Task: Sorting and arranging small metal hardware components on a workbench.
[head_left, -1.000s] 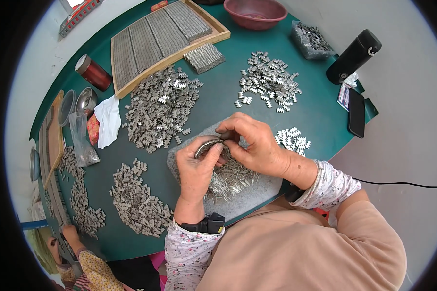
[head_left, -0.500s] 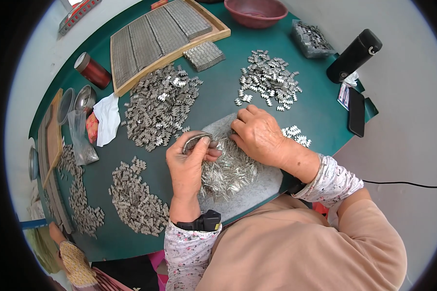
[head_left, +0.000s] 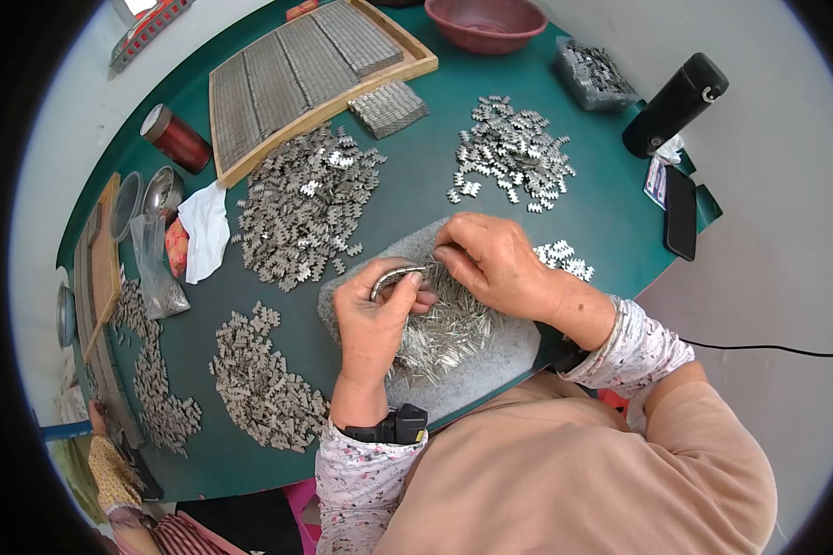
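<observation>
My left hand (head_left: 368, 314) is closed around a curved metal link strip (head_left: 393, 277), with the thumb pressed on its end. Close by, my right hand (head_left: 504, 266) has thumb and forefinger pinched together near the strip's end; whatever lies between those fingertips is too small to make out. Below both hands, a heap of thin shiny pins (head_left: 446, 340) lies on a grey mat (head_left: 514, 356) at the table's near edge. A few toothed metal plates (head_left: 565, 259) lie beyond my right wrist.
Piles of small metal links (head_left: 310, 208) spread over the green table (head_left: 403, 185), with another pile (head_left: 267, 379) at left and toothed plates (head_left: 516, 148) at the back. A wooden tray (head_left: 329, 109) holds linked strips. A black bottle (head_left: 673, 106) and phone (head_left: 680, 217) stand right. Another person's sleeve (head_left: 116, 472) shows lower left.
My left hand has moved slightly right and turned, so the strip's curved edge shows more. My right hand has lowered its fingers toward the strip's end. The other person's arm has shifted left.
</observation>
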Tool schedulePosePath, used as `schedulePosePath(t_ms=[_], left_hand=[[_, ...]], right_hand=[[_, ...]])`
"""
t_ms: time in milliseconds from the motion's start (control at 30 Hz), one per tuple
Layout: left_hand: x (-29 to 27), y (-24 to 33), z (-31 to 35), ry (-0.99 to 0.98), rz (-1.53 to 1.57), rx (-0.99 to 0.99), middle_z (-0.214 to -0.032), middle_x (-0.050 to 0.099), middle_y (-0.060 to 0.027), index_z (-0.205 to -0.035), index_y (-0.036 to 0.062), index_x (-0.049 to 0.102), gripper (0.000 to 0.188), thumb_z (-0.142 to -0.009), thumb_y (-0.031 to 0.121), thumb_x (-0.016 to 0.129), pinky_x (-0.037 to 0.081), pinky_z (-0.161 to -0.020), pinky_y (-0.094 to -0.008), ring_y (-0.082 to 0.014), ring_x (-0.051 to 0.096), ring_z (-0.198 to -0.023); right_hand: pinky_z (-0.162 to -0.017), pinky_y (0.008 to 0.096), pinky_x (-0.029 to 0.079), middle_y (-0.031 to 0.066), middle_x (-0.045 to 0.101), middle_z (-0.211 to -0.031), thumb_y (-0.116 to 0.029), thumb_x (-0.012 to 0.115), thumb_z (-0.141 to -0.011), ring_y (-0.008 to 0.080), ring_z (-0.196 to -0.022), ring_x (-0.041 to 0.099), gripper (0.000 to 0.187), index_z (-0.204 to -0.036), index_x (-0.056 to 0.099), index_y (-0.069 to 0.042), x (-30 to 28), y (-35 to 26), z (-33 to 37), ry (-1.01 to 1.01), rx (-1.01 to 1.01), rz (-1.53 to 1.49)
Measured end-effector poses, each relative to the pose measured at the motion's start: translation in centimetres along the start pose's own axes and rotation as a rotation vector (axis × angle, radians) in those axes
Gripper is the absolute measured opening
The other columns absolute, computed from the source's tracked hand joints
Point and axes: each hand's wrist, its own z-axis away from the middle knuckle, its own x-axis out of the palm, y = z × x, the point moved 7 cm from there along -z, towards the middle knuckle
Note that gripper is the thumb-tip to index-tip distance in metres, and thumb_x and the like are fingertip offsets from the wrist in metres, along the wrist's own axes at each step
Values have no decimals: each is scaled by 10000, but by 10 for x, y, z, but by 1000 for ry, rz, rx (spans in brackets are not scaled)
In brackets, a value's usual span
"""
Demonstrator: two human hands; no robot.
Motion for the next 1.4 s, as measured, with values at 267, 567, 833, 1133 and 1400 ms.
schedulePosePath(t_ms=[267,567,833,1133,1400], left_hand=[[5,1,2,-34,1,8,-777,683,-108,-930,-55,667,86,-877,-1,628,557,-602,-251,-161,680,-647],[5,-2,2,-64,-9,-10,-806,663,-83,-962,-60,656,94,-878,-34,621,568,-608,-233,-142,683,-689],[5,-7,5,-58,-173,38,-768,668,-76,-924,-56,668,83,-854,-56,622,535,-562,-220,-126,660,-628],[15,-13,11,-227,177,-233,-740,679,-104,-927,-63,671,99,-876,8,623,534,-536,-231,-144,660,-608],[-15,-3,-3,48,41,-117,-772,666,-176,-970,-97,629,156,-894,37,606,543,-541,-277,-208,667,-609]], right_hand=[[-616,440,481,193,604,-768,-98,624,-861,401,-725,603,129,-859,561,15,5,3,3,-1,140,-319],[-617,452,478,186,591,-762,-89,647,-830,392,-726,598,131,-867,560,2,7,2,3,-31,90,-255],[-597,399,474,116,565,-789,-46,707,-731,325,-719,580,236,-913,560,-20,7,-17,14,-3,-209,-28],[-650,379,499,109,555,-833,-87,712,-723,304,-764,580,370,-1065,594,-7,-8,-37,35,-14,-224,23],[-722,394,484,109,589,-861,-90,723,-746,291,-829,570,187,-918,685,-26,0,6,6,-136,-22,221]])
